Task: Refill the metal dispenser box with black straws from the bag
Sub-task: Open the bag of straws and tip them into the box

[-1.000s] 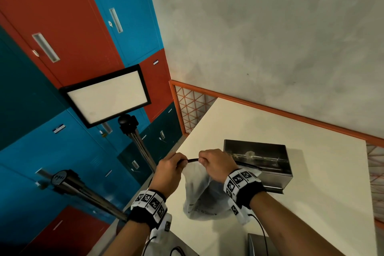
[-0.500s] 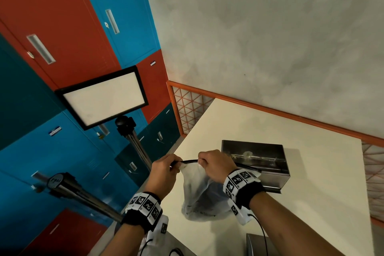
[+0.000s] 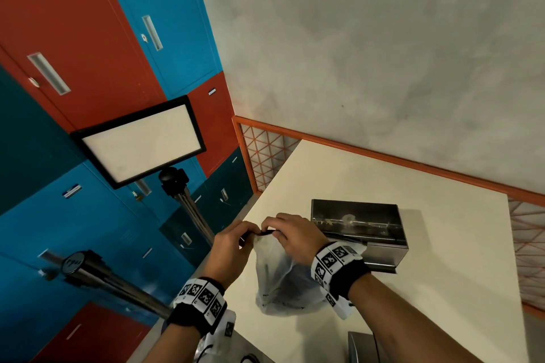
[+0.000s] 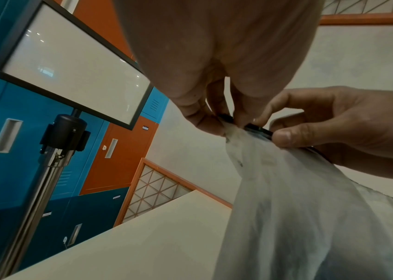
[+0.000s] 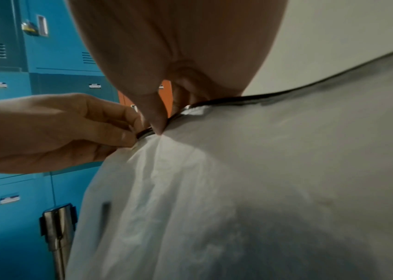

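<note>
The left hand (image 3: 233, 240) and the right hand (image 3: 290, 234) pinch the black-rimmed top edge of one translucent bag (image 3: 280, 277), its long axis upright above the cream surface (image 3: 442, 289). To the right lies one metal dispenser box (image 3: 358, 222), lengthwise left to right, with bare surface beyond it.

Bag (image 3: 283, 283): on the counter (image 3: 442, 289), near its left edge, in front of the dispenser box (image 3: 358, 228).
Dispenser box: behind and right of the bag, mid-counter.
Left hand (image 3: 233, 247): at the bag's top, left side.
Right hand (image 3: 295, 237): at the bag's top, right side, just beside the left.
Lockers (image 3: 88, 68): left of the counter.
Stand with panel (image 3: 141, 144): between lockers and counter.
</note>
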Demonstrator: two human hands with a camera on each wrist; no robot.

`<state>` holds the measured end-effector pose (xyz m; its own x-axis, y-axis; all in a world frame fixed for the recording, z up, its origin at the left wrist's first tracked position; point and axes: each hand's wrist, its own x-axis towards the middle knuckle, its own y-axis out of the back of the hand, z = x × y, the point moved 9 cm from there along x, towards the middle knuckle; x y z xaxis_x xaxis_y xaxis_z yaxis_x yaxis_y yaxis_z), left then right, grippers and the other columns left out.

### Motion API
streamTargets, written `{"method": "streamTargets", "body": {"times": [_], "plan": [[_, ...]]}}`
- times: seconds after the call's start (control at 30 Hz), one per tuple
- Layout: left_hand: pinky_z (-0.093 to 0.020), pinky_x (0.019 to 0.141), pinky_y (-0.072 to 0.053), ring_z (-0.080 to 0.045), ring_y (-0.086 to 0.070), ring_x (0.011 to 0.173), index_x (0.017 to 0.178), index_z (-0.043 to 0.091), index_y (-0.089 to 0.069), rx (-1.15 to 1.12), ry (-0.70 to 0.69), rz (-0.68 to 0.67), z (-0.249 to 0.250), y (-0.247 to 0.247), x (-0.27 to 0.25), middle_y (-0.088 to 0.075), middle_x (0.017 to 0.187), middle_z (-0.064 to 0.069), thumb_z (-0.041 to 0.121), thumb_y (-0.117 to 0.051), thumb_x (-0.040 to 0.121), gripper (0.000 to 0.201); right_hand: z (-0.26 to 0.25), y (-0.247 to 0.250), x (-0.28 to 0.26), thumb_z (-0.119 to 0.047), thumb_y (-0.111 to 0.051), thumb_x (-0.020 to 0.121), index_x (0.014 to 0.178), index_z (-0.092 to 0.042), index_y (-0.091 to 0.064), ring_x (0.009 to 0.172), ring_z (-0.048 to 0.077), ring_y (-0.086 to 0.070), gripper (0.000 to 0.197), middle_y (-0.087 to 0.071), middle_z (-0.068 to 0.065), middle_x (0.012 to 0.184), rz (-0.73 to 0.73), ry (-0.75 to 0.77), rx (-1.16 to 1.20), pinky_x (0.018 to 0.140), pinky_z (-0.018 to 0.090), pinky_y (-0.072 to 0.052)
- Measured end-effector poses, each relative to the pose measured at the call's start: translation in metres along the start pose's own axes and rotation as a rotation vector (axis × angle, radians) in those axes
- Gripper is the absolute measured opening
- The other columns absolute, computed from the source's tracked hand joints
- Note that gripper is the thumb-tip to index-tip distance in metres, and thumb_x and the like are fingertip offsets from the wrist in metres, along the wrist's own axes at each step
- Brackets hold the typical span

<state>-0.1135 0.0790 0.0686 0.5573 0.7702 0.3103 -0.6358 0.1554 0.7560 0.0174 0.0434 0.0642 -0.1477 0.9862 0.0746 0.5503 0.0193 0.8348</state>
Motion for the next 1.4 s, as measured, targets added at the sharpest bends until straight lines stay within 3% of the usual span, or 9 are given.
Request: {"method": "streamTargets", "body": {"times": [0.17,0.5,0.63,0.8,0.9,0.97,1.13,1.3,1.4], "plan": [[-0.007,0.074,-0.044,0.0,-0.061,0.082,0.094,0.021,-0.074,0.011,0.032,-0.01,-0.008,-0.003,0.002,-0.064,0.09,0.013,0.0,-0.072,0.089,0.022,0.0,-0.009,0.003,-0.026,-0.05,0.098,0.111,-0.027,-0.057,0.094,0.024,-0.059,0.015,-0.057,-0.002,0.104,-0.05,0.005,-0.083,0.078,0.041,-0.051],[-0.004,0.071,-0.04,0.001,-0.058,0.077,0.093,0.019,-0.078,0.064,0.067,0.085,-0.018,0.012,0.002,-0.06,0.09,0.011,-0.006,-0.063,0.092,0.029,0.05,0.028,-0.02,-0.05,-0.048,0.096,0.1,-0.021,-0.071,0.088,0.017,-0.061,0.037,-0.057,-0.006,0.094,-0.02,-0.177,-0.195,0.077,0.036,-0.051],[-0.008,0.072,-0.037,-0.006,-0.056,0.077,0.093,0.019,-0.079,0.068,0.113,0.126,-0.031,0.018,0.006,-0.056,0.092,0.009,-0.009,-0.063,0.091,0.033,0.08,0.058,-0.041,-0.061,-0.039,0.095,0.077,-0.021,-0.055,0.074,0.016,-0.06,0.047,-0.059,-0.005,0.079,0.114,-0.407,-0.171,0.073,0.038,-0.052],[-0.004,0.075,-0.039,0.003,-0.056,0.085,0.095,0.019,-0.078,0.04,0.1,0.082,-0.023,0.014,0.007,-0.054,0.094,0.013,-0.005,-0.062,0.092,0.029,0.092,0.064,-0.054,-0.047,-0.054,0.091,0.071,-0.018,-0.063,0.074,0.019,-0.063,0.037,-0.063,-0.002,0.081,0.016,-0.484,-0.149,0.074,0.037,-0.054],[-0.017,0.078,-0.044,-0.004,-0.057,0.09,0.092,0.024,-0.076,-0.092,0.175,0.058,-0.018,0.007,0.009,-0.054,0.097,0.016,0.023,-0.049,0.097,0.028,0.099,0.057,-0.058,-0.032,-0.063,0.082,0.087,-0.026,-0.066,0.081,0.022,-0.065,0.008,-0.068,-0.004,0.085,0.04,-0.555,0.016,0.079,0.036,-0.055],[-0.024,0.075,-0.046,-0.003,-0.057,0.087,0.089,0.024,-0.073,-0.137,0.213,0.047,-0.016,0.0,0.007,-0.053,0.095,0.014,0.035,-0.042,0.101,0.035,0.106,0.043,-0.061,-0.02,-0.064,0.079,0.099,-0.03,-0.063,0.083,0.024,-0.064,0.022,-0.069,0.0,0.088,0.017,-0.576,0.089,0.082,0.034,-0.053],[-0.027,0.078,-0.051,0.002,-0.057,0.078,0.095,0.026,-0.066,0.002,0.269,0.068,-0.013,-0.021,-0.001,-0.055,0.095,0.009,0.022,-0.065,0.096,0.003,0.119,0.006,-0.063,0.009,-0.049,0.078,0.11,-0.028,-0.066,0.082,0.022,-0.066,0.052,-0.065,0.003,0.104,0.089,-0.621,0.453,0.059,0.035,-0.06],[-0.047,0.094,-0.053,-0.031,-0.057,0.116,0.144,0.021,-0.034,-0.124,0.701,-0.028,-0.052,-0.049,-0.027,-0.043,0.139,-0.011,0.045,-0.071,0.087,0.072,0.127,-0.017,-0.062,0.019,-0.051,0.075,0.09,-0.036,-0.073,0.093,0.027,-0.068,0.062,-0.069,0.008,0.106,0.261,-0.617,0.813,0.065,0.05,-0.061],[-0.053,0.081,-0.06,-0.04,-0.064,0.104,0.136,0.021,-0.026,-0.238,0.912,-0.209,-0.063,-0.071,-0.047,-0.059,0.123,-0.015,0.067,-0.071,0.066,0.095,0.131,-0.035,-0.07,0.026,-0.034,0.067,0.083,-0.028,-0.075,0.1,0.034,-0.064,0.069,-0.069,0.013,0.107,0.302,-0.721,0.992,0.067,0.041,-0.055]]}}
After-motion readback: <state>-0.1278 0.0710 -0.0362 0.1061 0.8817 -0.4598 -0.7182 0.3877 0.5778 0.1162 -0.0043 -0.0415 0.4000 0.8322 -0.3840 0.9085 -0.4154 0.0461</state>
